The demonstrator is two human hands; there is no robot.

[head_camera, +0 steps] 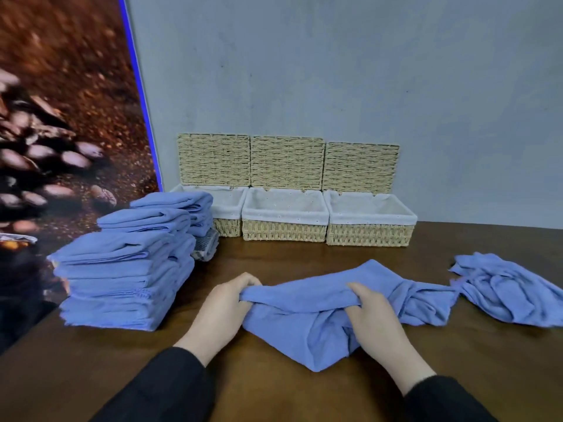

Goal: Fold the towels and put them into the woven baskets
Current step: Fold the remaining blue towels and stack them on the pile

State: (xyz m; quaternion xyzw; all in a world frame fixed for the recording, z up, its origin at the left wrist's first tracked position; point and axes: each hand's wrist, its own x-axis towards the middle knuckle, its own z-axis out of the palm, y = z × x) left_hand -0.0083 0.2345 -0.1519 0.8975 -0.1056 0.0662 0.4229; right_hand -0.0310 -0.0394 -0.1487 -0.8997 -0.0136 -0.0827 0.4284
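A dark brown wooden table (274, 391) stands against a plain grey wall (335, 71), with a large coffee-bean picture panel (61, 117), blue-edged, at the left.

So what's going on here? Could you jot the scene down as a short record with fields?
activity: folding a blue towel on the table
left hand: grips the towel's upper edge
right hand: grips the same edge, further right
folded stack: left side of the table
loose towels: crumpled, on the right
baskets: three, white-lined, lids open against the wall; the middle and right ones look empty, the left is partly hidden by the stack
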